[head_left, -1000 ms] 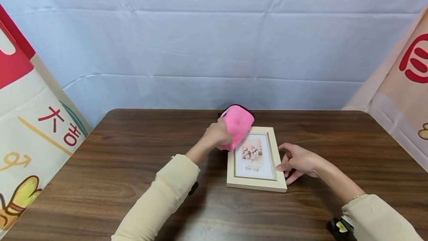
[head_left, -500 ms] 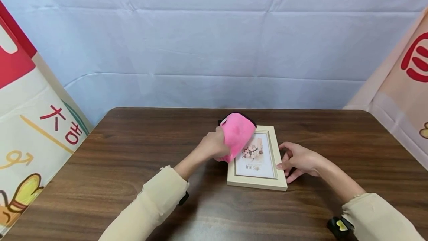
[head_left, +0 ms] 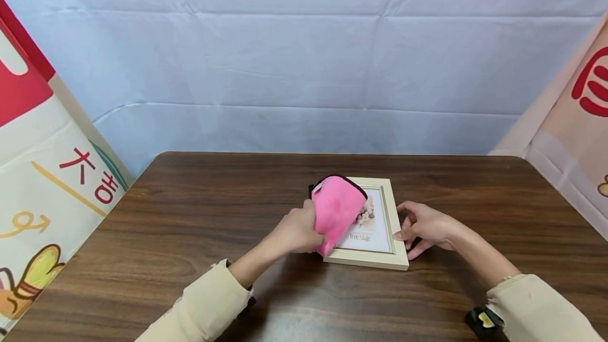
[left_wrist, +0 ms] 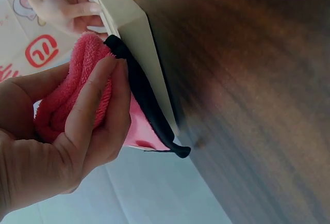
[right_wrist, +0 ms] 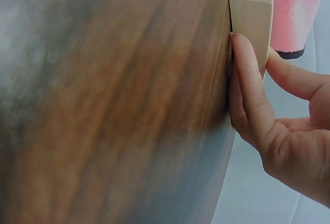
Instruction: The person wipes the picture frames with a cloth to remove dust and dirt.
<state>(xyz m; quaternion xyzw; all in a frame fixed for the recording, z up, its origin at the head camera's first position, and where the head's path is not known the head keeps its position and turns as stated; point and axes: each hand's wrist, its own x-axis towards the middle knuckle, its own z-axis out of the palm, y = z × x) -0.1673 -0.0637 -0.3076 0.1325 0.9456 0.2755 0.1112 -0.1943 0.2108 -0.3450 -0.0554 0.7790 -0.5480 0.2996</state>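
Note:
A cream picture frame (head_left: 392,220) lies flat on the dark wooden table, a flower print and the words "free style" behind its pane. My left hand (head_left: 298,230) grips a folded pink cloth (head_left: 336,207) with black edging, which lies over the frame's left side and hides part of the print. In the left wrist view the fingers curl round the bunched, fluffy cloth (left_wrist: 85,90) beside the frame's edge (left_wrist: 135,33). My right hand (head_left: 425,230) holds the frame's right edge, thumb on top and fingers against the side (right_wrist: 251,17).
The brown table (head_left: 214,199) has rounded far corners and a pale cloth backdrop (head_left: 294,67) behind it. Printed banners hang at the left (head_left: 52,173) and right (head_left: 570,136). A black strap device (head_left: 482,323) sits at the right sleeve.
My left hand has drawn the pink cloth from the frame's top left corner down along its left side, toward me. The right hand and the frame stay nearly in place.

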